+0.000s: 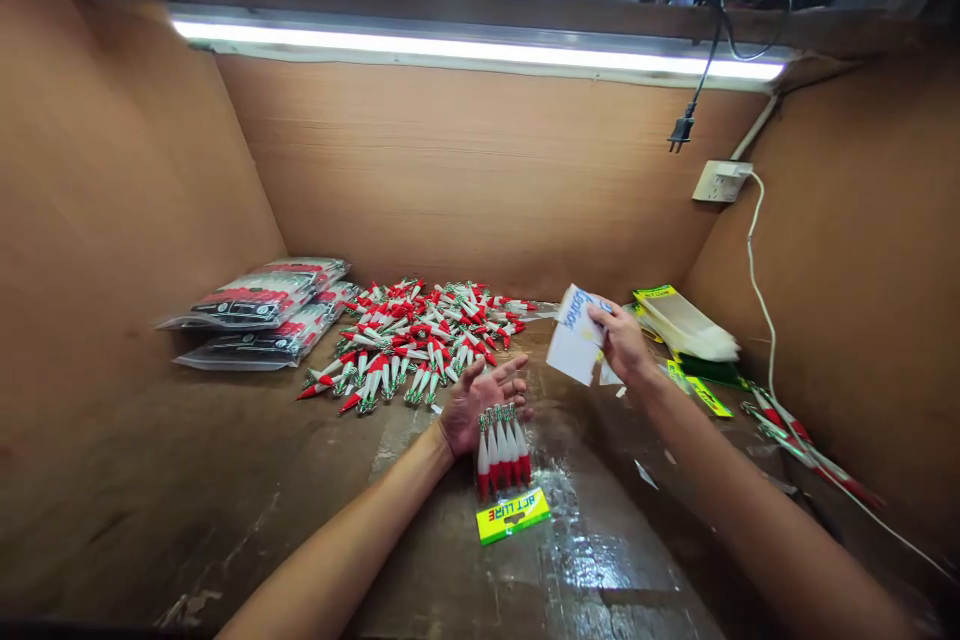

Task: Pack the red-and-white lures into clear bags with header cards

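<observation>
My left hand (480, 398) is palm up with its fingers spread, just beyond a clear packet of red-and-white squid lures (504, 450). The packet's top end overlaps the edge of the palm; whether they touch I cannot tell. Its yellow-green header card (514, 516) reads BCT LURE and faces away from me, upside down. Between thumb and fingers my right hand (622, 335) grips a white printed sheet (576, 335) with blue lettering, held above the table. Beyond my left hand spreads a heap of loose red-and-white lures (427, 330).
Filled clear bags (262, 305) are stacked at the left. At the right lie clear sleeves with yellow headers (686, 320) and more lures (787, 430) beside a white cable (761, 290). A black plug (681, 128) dangles below the shelf; wooden panels (465, 180) enclose the table.
</observation>
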Available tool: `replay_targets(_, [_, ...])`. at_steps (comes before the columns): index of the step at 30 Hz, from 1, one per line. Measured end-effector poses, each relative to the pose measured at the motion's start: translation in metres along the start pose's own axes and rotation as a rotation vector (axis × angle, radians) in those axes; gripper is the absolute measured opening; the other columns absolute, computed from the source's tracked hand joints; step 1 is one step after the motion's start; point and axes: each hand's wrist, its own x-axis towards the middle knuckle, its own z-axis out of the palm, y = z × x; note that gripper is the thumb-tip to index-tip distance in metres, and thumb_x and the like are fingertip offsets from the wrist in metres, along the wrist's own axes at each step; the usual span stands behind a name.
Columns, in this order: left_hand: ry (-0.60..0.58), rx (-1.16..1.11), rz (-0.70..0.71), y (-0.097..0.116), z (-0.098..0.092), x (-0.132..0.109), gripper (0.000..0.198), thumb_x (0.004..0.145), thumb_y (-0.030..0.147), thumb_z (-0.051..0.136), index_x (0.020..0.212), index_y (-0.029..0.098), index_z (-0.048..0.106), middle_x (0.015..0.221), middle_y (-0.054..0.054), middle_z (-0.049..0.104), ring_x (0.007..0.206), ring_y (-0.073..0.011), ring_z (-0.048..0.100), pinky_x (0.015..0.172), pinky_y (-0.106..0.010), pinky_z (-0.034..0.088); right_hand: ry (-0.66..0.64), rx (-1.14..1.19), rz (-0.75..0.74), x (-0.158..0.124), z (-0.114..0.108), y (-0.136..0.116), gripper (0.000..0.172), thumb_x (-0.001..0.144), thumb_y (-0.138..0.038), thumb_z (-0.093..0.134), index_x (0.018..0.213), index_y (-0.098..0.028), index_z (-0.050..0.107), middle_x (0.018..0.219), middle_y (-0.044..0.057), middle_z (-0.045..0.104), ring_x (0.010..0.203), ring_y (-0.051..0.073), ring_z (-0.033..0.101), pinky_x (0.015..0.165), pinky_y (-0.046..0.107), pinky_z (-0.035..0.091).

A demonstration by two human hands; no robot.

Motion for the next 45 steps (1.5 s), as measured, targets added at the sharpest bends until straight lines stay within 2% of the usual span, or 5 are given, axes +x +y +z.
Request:
replay_targets(5, [0.003, -0.009, 0.078, 0.012, 0.009, 0.007, 0.064, 0.09, 0.047, 0.053, 0.142, 0.012, 0.048, 0.098, -0.009, 0.068, 0.084, -0.0203, 0.066, 0.099, -0.045, 0.046, 0.169, -0.289, -0.089, -0.039, -0.044, 0.034, 0.074, 0.062, -0.047, 0.082, 0.127, -0.016, 0.062, 0.134, 0.018, 0.06, 0.115, 0.034, 0.057, 0.093, 0.044, 0.047])
replay_targets(12, [0.0, 0.046, 0.106, 0.016, 0.034, 0.031, 0.068, 0.091, 0.053, 0.055, 0.146, 0.014, 0.046, 0.112, -0.014, 0.069, 0.105, -0.0264, 0.065, 0.107, -0.046, 0.039, -0.755, -0.131, 0.16, -0.114, 0.017, 0.05, 0.043, 0.083, -0.056, 0.07, 0.097, -0.016, 0.074, 0.084, 0.004, 0.072, 0.067, 0.017, 0.059, 0.061, 0.026, 0.045])
replay_targets(17, [0.185, 0.306, 0.155, 0.009, 0.023, 0.013, 0.076, 0.087, 0.072, 0.054, 0.142, 0.02, 0.051, 0.129, -0.016, 0.063, 0.122, -0.0291, 0.057, 0.101, -0.041, 0.045, -0.564, -0.003, 0.127, -0.116, 0.027, 0.058, 0.037, 0.079, -0.05, 0.077, 0.087, -0.014, 0.071, 0.075, 0.002, 0.067, 0.06, 0.012, 0.053, 0.056, 0.022, 0.039])
replay_targets(23, [0.373, 0.854, 0.127, -0.013, 0.005, 0.001, 0.037, 0.074, 0.044, 0.085, 0.089, 0.013, 0.073, 0.08, -0.006, 0.07, 0.069, -0.0164, 0.062, 0.063, -0.024, 0.046, -0.509, 0.062, 0.139, -0.111, 0.019, 0.064, 0.035, 0.083, -0.048, 0.074, 0.098, -0.017, 0.069, 0.08, 0.0, 0.067, 0.057, 0.011, 0.05, 0.05, 0.021, 0.034])
replay_targets(45, [0.428, 0.603, 0.076, -0.025, 0.015, -0.006, 0.041, 0.069, 0.038, 0.09, 0.097, 0.014, 0.071, 0.092, -0.008, 0.072, 0.079, -0.0212, 0.068, 0.073, -0.031, 0.054, -0.401, 0.146, 0.153, -0.126, 0.026, 0.059, 0.021, 0.082, -0.037, 0.074, 0.089, -0.02, 0.063, 0.079, 0.0, 0.063, 0.065, 0.014, 0.054, 0.057, 0.023, 0.041])
